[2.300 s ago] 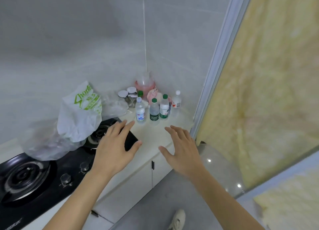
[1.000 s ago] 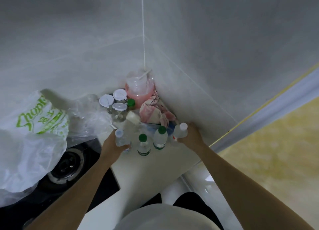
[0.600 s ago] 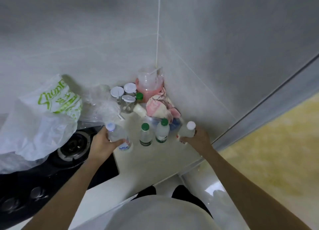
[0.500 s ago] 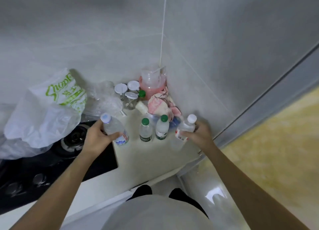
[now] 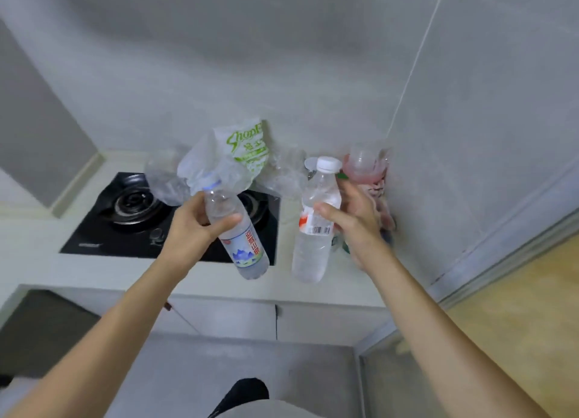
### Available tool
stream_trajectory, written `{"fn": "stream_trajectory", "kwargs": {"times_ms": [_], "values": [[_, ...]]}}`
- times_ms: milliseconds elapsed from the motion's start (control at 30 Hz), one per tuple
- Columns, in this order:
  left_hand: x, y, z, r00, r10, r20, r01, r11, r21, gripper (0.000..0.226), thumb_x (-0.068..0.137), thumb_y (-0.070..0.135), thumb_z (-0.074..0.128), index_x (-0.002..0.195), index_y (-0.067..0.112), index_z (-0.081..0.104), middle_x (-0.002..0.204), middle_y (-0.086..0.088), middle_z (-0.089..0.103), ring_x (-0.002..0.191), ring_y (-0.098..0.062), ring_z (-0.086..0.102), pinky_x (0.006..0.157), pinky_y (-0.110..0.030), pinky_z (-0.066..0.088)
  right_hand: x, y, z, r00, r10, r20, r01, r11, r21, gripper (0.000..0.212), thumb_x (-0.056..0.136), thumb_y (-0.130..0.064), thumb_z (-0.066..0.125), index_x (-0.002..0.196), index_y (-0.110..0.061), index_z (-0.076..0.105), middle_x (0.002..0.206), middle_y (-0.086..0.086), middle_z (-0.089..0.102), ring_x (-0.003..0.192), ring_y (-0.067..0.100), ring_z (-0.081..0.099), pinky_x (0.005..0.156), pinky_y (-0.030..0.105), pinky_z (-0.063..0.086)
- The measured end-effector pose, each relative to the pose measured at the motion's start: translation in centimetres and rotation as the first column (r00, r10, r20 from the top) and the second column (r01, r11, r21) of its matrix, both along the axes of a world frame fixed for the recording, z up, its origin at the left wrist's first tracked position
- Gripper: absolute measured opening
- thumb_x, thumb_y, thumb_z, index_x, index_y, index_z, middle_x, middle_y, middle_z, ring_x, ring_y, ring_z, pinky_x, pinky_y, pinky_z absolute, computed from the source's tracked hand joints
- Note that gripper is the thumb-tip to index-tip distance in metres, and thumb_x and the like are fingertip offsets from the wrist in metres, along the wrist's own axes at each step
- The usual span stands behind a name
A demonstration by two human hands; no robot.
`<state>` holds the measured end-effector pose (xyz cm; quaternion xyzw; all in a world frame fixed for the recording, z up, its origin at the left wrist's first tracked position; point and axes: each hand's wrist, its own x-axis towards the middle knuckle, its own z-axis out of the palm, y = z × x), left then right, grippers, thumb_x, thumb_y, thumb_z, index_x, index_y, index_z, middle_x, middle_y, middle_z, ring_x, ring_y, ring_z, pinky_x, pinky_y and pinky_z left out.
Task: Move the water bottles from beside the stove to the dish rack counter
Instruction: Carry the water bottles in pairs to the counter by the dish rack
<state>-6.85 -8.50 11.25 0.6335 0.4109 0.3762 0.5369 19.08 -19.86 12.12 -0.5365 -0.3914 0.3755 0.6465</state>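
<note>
1. The left hand [image 5: 191,229] grips a blue-labelled water bottle [image 5: 233,226] around its upper body, fingers and thumb wrapped, bottle tilted and clear of the counter [image 5: 94,270].
2. The right hand [image 5: 354,217] grips a white-capped water bottle [image 5: 315,226] at its red label, held near upright just beside the gas stove [image 5: 131,210].
3. Step in hand, as judged: carrying both bottles off.
4. Next move calls for turning toward the dish rack counter, not in view, and setting both down upright.
</note>
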Motion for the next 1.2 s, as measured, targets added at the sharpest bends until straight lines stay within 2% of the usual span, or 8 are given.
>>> {"fn": "stream_trajectory", "kwargs": {"times_ms": [167, 300, 467, 600, 800, 967, 1133, 1200], "values": [[-11.6, -2.8, 3.0, 0.979, 0.200, 0.045, -0.202, 0.979, 0.039, 0.032, 0.087, 0.015, 0.081, 0.118, 0.016, 0.071, 0.109, 0.003, 0.080, 0.104, -0.014, 0.076, 0.084, -0.027, 0.059, -12.0, 4.7, 0.7, 0.958, 0.284, -0.051, -0.284, 0.959, 0.010, 0.052, 0.080, -0.012, 0.078, 0.130, -0.008, 0.063, 0.118, 0.013, 0.076, 0.110, 0.031, 0.073, 0.088, 0.038, 0.058], [-23.9, -4.9, 4.3, 0.906, 0.412, 0.093, -0.418, 0.906, 0.059, 0.039, 0.085, 0.022, 0.084, 0.120, 0.013, 0.071, 0.113, -0.005, 0.079, 0.109, -0.021, 0.075, 0.092, -0.034, 0.058, -24.8, 8.3, 1.2, 0.855, 0.514, -0.072, -0.513, 0.858, 0.026, 0.045, 0.083, -0.016, 0.077, 0.126, -0.008, 0.065, 0.116, 0.016, 0.075, 0.107, 0.032, 0.072, 0.089, 0.042, 0.056], [-40.3, -8.2, 5.2, 0.750, 0.638, 0.174, -0.651, 0.758, 0.027, 0.036, 0.087, 0.022, 0.076, 0.122, 0.015, 0.070, 0.101, 0.006, 0.080, 0.090, -0.007, 0.075, 0.069, -0.015, 0.054, -43.7, 11.0, 1.5, 0.683, 0.710, -0.174, -0.713, 0.699, 0.055, 0.036, 0.087, -0.014, 0.069, 0.120, 0.000, 0.064, 0.102, 0.015, 0.071, 0.091, 0.027, 0.070, 0.079, 0.035, 0.057], [-53.5, -11.2, 4.9, 0.574, 0.797, 0.187, -0.812, 0.584, 0.005, 0.032, 0.094, 0.021, 0.073, 0.126, 0.014, 0.071, 0.109, 0.003, 0.080, 0.099, -0.008, 0.075, 0.079, -0.018, 0.055, -60.4, 11.8, 1.5, 0.506, 0.825, -0.251, -0.840, 0.538, 0.075, 0.034, 0.090, -0.016, 0.066, 0.120, 0.000, 0.062, 0.096, 0.014, 0.071, 0.082, 0.026, 0.070, 0.073, 0.034, 0.058], [-69.8, -15.5, 5.5, 0.301, 0.935, 0.189, -0.950, 0.311, -0.022, 0.021, 0.095, 0.020, 0.072, 0.115, 0.011, 0.074, 0.096, 0.009, 0.080, 0.088, -0.002, 0.074, 0.073, -0.016, 0.055, -82.3, 10.8, 1.9, 0.255, 0.919, -0.300, -0.953, 0.292, 0.086, 0.045, 0.094, -0.021, 0.066, 0.127, 0.008, 0.057, 0.111, 0.024, 0.067, 0.101, 0.037, 0.066, 0.090, 0.047, 0.053], [-80.4, -17.8, 4.4, 0.073, 0.980, 0.183, -0.995, 0.085, -0.058, 0.012, 0.099, 0.024, 0.067, 0.103, 0.014, 0.071, 0.079, 0.013, 0.076, 0.072, 0.000, 0.071, 0.062, -0.013, 0.052, -96.2, 10.1, 1.4, 0.000, 0.949, -0.315, -0.994, 0.034, 0.104, 0.040, 0.096, -0.020, 0.062, 0.127, 0.006, 0.058, 0.108, 0.021, 0.068, 0.094, 0.031, 0.070, 0.082, 0.038, 0.059], [-89.6, -20.2, 4.1, -0.145, 0.980, 0.133, -0.989, -0.142, -0.030, 0.026, 0.098, 0.029, 0.068, 0.111, 0.007, 0.072, 0.099, -0.008, 0.079, 0.086, -0.012, 0.074, 0.075, -0.026, 0.059, -110.5, 9.7, 1.2, -0.252, 0.916, -0.313, -0.967, -0.223, 0.127, 0.040, 0.101, -0.017, 0.057, 0.132, 0.009, 0.052, 0.109, 0.019, 0.067, 0.094, 0.027, 0.070, 0.082, 0.036, 0.060], [-92.7, -21.7, 4.5, -0.246, 0.962, 0.119, -0.969, -0.245, -0.025, 0.023, 0.099, 0.028, 0.068, 0.106, 0.006, 0.070, 0.089, -0.003, 0.077, 0.081, -0.009, 0.071, 0.072, -0.023, 0.056, -115.9, 8.8, 1.7, -0.354, 0.887, -0.297, -0.935, -0.335, 0.112, 0.041, 0.101, -0.021, 0.056, 0.132, 0.006, 0.053, 0.110, 0.017, 0.069, 0.097, 0.027, 0.070, 0.084, 0.037, 0.059]]}}
